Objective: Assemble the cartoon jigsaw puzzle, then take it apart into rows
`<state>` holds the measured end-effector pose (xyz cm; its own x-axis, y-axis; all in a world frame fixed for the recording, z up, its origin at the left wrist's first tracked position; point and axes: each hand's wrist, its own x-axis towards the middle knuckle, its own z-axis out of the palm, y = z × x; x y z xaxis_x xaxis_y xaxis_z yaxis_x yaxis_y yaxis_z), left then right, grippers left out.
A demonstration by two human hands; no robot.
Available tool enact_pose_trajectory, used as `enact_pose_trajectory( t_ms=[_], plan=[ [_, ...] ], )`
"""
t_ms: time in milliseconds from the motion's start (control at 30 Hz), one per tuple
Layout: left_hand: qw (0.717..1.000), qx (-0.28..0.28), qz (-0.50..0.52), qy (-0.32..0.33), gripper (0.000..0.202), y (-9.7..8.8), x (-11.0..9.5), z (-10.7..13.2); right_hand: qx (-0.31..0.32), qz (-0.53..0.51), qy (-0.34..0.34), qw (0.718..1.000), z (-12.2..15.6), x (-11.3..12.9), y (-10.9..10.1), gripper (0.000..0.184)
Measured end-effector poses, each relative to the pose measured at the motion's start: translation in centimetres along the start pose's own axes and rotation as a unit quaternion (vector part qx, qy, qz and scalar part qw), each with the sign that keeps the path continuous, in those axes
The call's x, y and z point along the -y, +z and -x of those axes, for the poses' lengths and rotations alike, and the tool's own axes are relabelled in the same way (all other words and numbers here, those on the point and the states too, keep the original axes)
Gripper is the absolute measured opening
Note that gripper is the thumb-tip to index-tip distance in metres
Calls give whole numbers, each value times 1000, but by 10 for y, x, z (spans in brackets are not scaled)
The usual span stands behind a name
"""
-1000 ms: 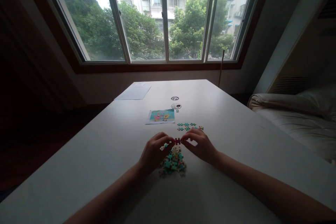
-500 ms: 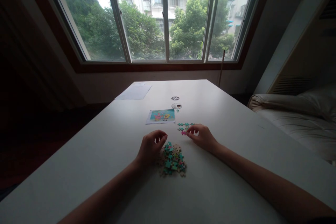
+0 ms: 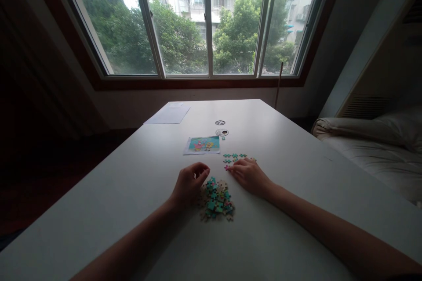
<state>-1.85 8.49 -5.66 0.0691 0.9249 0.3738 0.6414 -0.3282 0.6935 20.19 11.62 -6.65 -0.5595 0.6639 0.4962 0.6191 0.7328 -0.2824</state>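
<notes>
My right hand [image 3: 249, 176] reaches over a small group of laid-out jigsaw puzzle pieces [image 3: 234, 156], mostly green. Its fingers are closed, with the tips on a pink puzzle piece [image 3: 227, 167] that lies flat on the table; the hand covers part of the group. My left hand [image 3: 190, 182] rests with curled fingers at the left of a heap of mixed puzzle pieces [image 3: 216, 202]. Thumb and forefinger nearly meet there, and anything between them is too small to make out.
On the white table [image 3: 280, 228] a cartoon picture sheet [image 3: 203, 145] lies beyond my hands. Two round stickers [image 3: 222, 132] and a single green piece [image 3: 223, 138] are farther back. White paper [image 3: 167, 114] lies at the far left. A sofa [image 3: 369, 140] stands to the right.
My right hand has shifted slightly left and flattened, its fingertips now over the pink piece, which sits a little farther left. The left hand has hardly moved.
</notes>
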Motion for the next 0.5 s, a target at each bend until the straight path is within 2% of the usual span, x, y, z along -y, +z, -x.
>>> enact_pose_trajectory(
  t_ms=[267, 367, 500],
  plan=[
    [1000, 2, 5, 2, 20, 1, 4, 0, 4, 26, 3, 1000, -1, -2, 2, 21],
    [1000, 3, 8, 4, 20, 1, 2, 0, -1, -3, -21, 1000, 1, 3, 0, 21],
    [1000, 3, 8, 1, 20, 1, -1, 0, 38, -53, -62, 996, 3, 15, -4, 23]
  ],
)
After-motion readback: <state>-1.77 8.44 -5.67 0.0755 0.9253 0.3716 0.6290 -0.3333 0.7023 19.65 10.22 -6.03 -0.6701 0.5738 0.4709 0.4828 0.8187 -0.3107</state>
